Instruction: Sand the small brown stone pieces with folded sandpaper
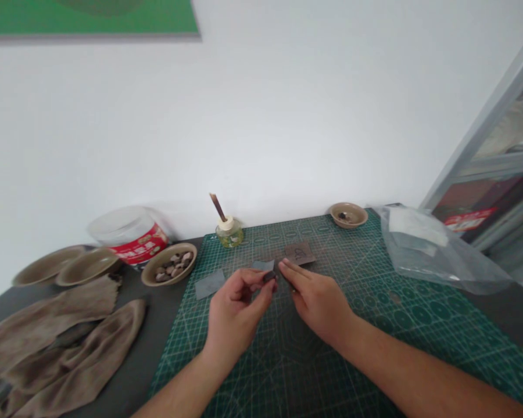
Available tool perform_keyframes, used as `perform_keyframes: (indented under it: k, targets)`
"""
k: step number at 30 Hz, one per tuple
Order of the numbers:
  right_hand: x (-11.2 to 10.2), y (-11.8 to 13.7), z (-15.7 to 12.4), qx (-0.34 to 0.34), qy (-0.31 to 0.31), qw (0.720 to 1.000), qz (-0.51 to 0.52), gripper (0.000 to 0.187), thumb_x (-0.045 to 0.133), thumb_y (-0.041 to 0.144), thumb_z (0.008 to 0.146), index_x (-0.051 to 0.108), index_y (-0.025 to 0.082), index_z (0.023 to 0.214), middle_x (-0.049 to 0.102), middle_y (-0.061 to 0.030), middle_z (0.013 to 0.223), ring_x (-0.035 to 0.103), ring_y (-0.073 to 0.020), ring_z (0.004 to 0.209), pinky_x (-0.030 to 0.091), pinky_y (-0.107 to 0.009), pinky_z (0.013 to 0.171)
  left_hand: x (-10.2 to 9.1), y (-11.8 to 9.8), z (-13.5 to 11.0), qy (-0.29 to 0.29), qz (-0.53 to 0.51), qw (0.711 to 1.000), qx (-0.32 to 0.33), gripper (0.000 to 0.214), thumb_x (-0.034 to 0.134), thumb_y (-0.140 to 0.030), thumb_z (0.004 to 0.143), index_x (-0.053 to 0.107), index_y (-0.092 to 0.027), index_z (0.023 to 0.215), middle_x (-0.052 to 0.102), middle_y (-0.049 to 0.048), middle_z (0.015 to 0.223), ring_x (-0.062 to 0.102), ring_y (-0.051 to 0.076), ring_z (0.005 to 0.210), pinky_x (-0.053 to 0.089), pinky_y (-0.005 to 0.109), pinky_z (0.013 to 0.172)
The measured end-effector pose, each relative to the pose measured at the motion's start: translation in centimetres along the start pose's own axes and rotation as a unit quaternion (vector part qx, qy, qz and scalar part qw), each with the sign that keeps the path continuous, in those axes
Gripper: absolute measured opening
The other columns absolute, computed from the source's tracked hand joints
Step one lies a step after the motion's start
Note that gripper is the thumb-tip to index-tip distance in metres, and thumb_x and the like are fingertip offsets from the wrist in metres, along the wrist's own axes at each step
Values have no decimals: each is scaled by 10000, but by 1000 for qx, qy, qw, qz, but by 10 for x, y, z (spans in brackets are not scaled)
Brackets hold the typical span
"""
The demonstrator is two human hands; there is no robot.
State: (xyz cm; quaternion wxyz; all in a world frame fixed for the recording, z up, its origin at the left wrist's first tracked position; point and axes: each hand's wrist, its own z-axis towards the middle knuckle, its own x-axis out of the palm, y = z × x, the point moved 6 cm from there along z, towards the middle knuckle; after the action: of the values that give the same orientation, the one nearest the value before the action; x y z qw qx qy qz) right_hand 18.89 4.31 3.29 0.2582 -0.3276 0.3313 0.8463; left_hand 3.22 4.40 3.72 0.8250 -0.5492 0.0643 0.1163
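Just left of centre, my left hand pinches a small dark piece between thumb and fingertips. To its right, my right hand has its fingers pressed together and pointing left, close to the piece. A dark edge shows beneath those fingers; what it belongs to is hidden. Beyond the hands, a brown square sheet with a dark mark lies on the green cutting mat. A grey sheet is partly covered by my left hand, and another grey sheet lies farther left.
At left are a bowl of brown lumps, two stacked-looking bowls, a red-labelled plastic jar and a brown cloth. A glass bottle with a brush stands near the wall. At right are a small bowl and a clear bag.
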Motion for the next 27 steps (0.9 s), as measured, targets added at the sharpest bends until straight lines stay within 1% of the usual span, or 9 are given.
perform_keyframes:
  k: [3,6,9,12,14,18,21,23,27]
  targets:
    - [-6,-1,1,21,-37,998,47,516,455,64,874,521,178,1373,574,-88,1367,576,-194,1228,487,-371,1045,-3,-8,-1,-15,-2,1000,27,92,707,-193,787,663,-175,866,654,10,757,620,139,714,511,234,663]
    - [-13,10,-1,-5,-64,993,100,536,446,75,896,471,210,1414,537,-57,1409,524,-167,1282,445,-351,1088,-2,-9,0,-19,-1,999,39,95,703,-188,789,652,-183,869,597,-13,718,578,123,675,487,217,628]
    - [-14,24,-4,-43,-52,990,126,558,432,83,912,410,211,1455,464,-55,1469,479,-158,1321,430,-330,1099,2,-1,2,0,-9,1000,14,76,684,-184,799,623,-180,845,585,-21,699,560,116,643,480,211,602]
    - [-10,33,-6,-88,-36,989,112,596,431,78,903,354,187,1484,413,-70,1501,422,-168,1363,415,-333,1110,6,2,2,26,-24,999,9,99,680,-175,790,585,-175,764,620,-2,733,592,130,688,507,235,659]
    - [-8,34,-7,-108,-33,989,92,599,429,70,898,353,170,1484,412,-83,1501,407,-173,1373,409,-334,1113,6,2,2,28,-32,999,9,130,680,-168,784,562,-176,730,638,7,752,606,136,709,513,244,682]
    - [-8,28,-6,-83,-40,992,85,583,412,57,913,359,179,1481,459,-99,1467,472,-162,1325,452,-309,1073,5,0,1,16,-44,999,7,185,682,-173,769,511,-185,697,645,13,767,603,132,698,509,230,647]
    - [-9,32,-6,-99,-40,990,87,600,412,72,922,308,181,1503,453,-100,1471,447,-172,1344,450,-331,1079,5,-2,-1,21,-38,999,8,221,681,-184,766,478,-191,677,653,20,779,615,140,709,520,237,652]
    - [-9,34,-7,-114,-40,989,85,593,416,78,925,312,176,1502,451,-102,1472,437,-174,1352,441,-336,1088,5,-4,-1,24,-37,999,14,229,677,-178,769,472,-192,668,654,22,782,620,142,718,524,240,662]
    - [-12,31,-5,-93,-53,991,79,583,411,76,933,325,192,1498,480,-101,1450,478,-173,1320,464,-326,1066,4,-5,-1,27,-44,999,17,205,682,-161,758,497,-190,674,655,27,799,628,147,734,530,245,667]
